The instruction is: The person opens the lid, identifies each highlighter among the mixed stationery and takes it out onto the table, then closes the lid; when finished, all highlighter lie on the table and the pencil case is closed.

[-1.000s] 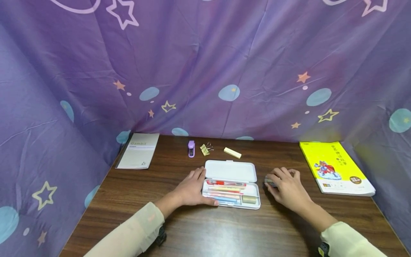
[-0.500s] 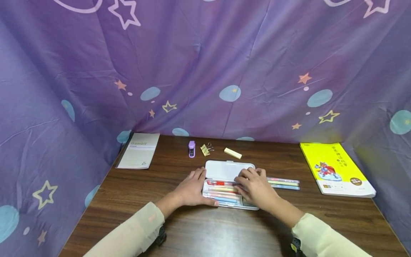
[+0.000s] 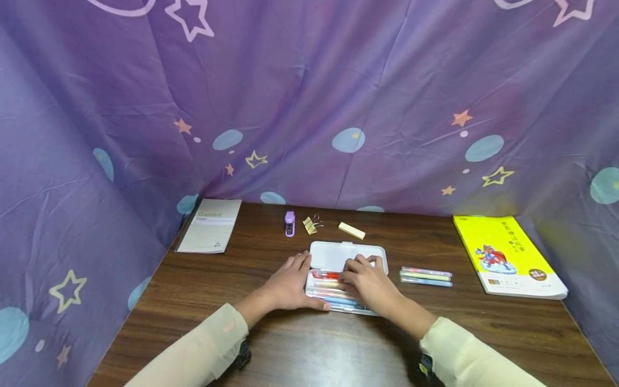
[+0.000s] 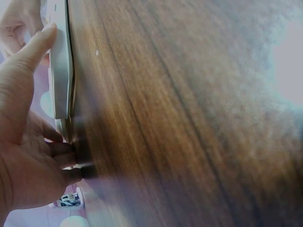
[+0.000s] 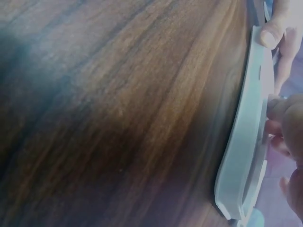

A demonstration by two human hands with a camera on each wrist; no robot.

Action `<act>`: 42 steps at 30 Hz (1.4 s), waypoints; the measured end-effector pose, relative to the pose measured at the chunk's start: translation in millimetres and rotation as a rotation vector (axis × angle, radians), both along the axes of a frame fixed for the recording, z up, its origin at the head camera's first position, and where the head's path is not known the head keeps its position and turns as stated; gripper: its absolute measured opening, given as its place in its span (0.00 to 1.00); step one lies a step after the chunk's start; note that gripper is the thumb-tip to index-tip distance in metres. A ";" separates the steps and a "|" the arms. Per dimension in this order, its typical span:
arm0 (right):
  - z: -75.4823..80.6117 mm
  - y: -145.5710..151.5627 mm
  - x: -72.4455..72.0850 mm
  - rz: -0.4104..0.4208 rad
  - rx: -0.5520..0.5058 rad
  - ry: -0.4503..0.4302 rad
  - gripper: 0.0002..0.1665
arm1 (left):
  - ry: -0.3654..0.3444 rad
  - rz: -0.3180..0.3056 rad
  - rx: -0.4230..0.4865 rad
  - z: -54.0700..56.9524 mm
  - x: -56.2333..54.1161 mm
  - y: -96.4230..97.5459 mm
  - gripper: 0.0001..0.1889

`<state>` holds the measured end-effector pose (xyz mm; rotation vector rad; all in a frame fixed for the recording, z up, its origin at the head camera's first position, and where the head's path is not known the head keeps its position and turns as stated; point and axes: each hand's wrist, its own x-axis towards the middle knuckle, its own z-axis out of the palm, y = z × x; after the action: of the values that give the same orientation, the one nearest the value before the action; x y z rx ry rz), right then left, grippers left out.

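Note:
A white pencil case [image 3: 348, 257] lies with its lid folded back, holding a red pen [image 3: 326, 275], several pale pens or pencils [image 3: 333, 293] and more. My left hand [image 3: 287, 284] holds its left end, thumb on the front edge and fingers toward the back. In the left wrist view, the thumb [image 4: 40, 45] presses the case's side wall [image 4: 60, 80]. My right hand [image 3: 369, 285] reaches over the right half, fingers bent down among the pens. Its fingertips are hidden, so whether they pinch a pen cannot be told. Three pens [image 3: 426, 277] lie side by side to the right.
Behind the case are a purple stapler [image 3: 289, 224], a binder clip [image 3: 310, 226] and a pale yellow block [image 3: 351, 230]. A notebook [image 3: 210, 226] lies at the back left, a yellow book [image 3: 508, 255] at the right. Purple cloth [image 3: 309, 107] walls the table's back and sides.
My right hand has left the three pens on the table and moved left over the pencil case, its fingers now further in among the pens. My left hand has stayed put.

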<state>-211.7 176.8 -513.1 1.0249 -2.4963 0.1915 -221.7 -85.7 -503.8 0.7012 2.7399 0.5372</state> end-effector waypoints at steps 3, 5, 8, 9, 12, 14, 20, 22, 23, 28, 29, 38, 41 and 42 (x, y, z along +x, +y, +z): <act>0.8 -1.6 0.1 -0.001 0.030 0.008 0.08 | 0.000 -0.003 -0.002 0.9 -0.1 0.0 0.75; 1.5 -2.3 0.5 0.005 0.051 0.021 0.08 | -0.001 -0.003 -0.001 1.5 -0.2 0.0 0.75; 1.4 -3.0 1.0 0.016 0.082 0.051 0.09 | -0.003 -0.004 0.002 2.1 -0.5 -0.1 0.75; 1.3 -3.2 1.2 0.020 0.089 0.061 0.10 | -0.004 -0.004 0.003 2.0 -0.5 0.0 0.75; 0.7 -3.6 2.1 0.027 0.116 0.087 0.10 | -0.001 -0.006 0.001 1.4 -0.3 0.2 0.75; 0.7 -4.2 2.5 0.029 0.128 0.099 0.10 | 0.004 -0.007 -0.001 1.2 -0.3 0.3 0.75; 0.9 -5.5 3.7 0.043 0.134 0.125 0.12 | 0.010 -0.005 -0.003 0.2 0.6 0.3 0.76; 0.6 -5.3 3.5 0.047 0.133 0.135 0.12 | 0.011 -0.004 -0.002 -0.1 0.8 0.3 0.76; 0.2 -5.1 3.1 0.048 0.132 0.140 0.12 | 0.011 -0.004 -0.001 0.0 0.8 0.4 0.76; 1.8 -4.0 1.5 0.059 0.122 0.152 0.11 | 0.008 -0.002 0.003 1.0 0.4 1.0 0.75; 2.1 -3.7 1.1 0.061 0.120 0.155 0.11 | 0.007 -0.002 0.004 1.0 0.3 1.1 0.75; 6.0 2.6 -2.8 0.078 0.089 0.192 0.11 | 0.004 0.001 0.011 0.1 -0.1 0.5 0.75; 6.8 7.4 -4.3 0.088 0.072 0.213 0.11 | 0.001 0.001 0.017 0.5 0.2 0.3 0.75; 6.8 9.5 -4.8 0.091 0.065 0.219 0.12 | 0.001 0.001 0.019 0.6 0.4 0.3 0.75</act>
<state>-216.4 186.3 -506.3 1.1231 -2.2739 0.0230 -221.4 -85.4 -503.2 0.7045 2.7395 0.5643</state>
